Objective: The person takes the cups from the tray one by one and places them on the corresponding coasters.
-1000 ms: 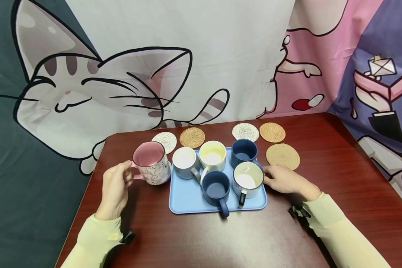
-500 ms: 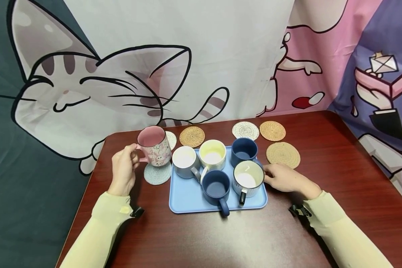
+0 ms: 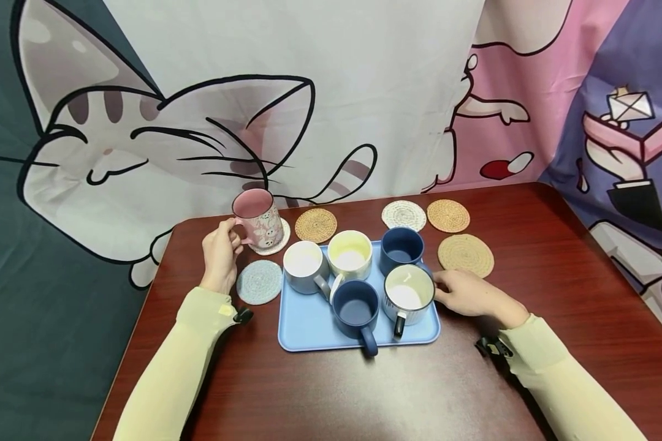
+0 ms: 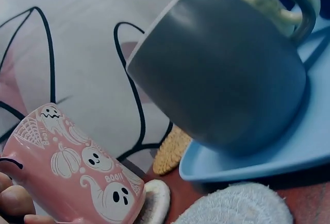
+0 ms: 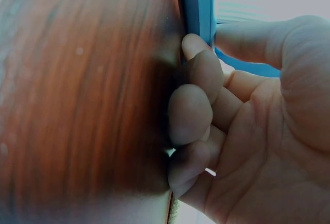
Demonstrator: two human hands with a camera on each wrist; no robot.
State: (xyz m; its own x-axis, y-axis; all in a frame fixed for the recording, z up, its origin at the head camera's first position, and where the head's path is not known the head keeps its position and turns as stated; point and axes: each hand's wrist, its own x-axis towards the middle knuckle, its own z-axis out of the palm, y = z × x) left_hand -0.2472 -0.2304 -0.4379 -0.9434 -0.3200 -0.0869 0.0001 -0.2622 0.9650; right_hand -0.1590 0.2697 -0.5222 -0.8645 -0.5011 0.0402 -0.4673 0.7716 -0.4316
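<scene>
Hanging behind brown table, cat-print cloth — left grip pinches pink mug, right grip blue tray.

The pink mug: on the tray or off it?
Off: the mug, gripped by the left hand, is over a white coaster, outside the tray.

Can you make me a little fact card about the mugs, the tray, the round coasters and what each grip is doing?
Left grip: holds pink mug by its handle
Mug pictures: ghosts and a pumpkin
Mug place: over a white coaster; touching or not, unclear
Right grip: holds blue tray by its edge
On tray: grey mug, yellow mug, two dark blue mugs, white mug with black handle
Coasters: six
</scene>
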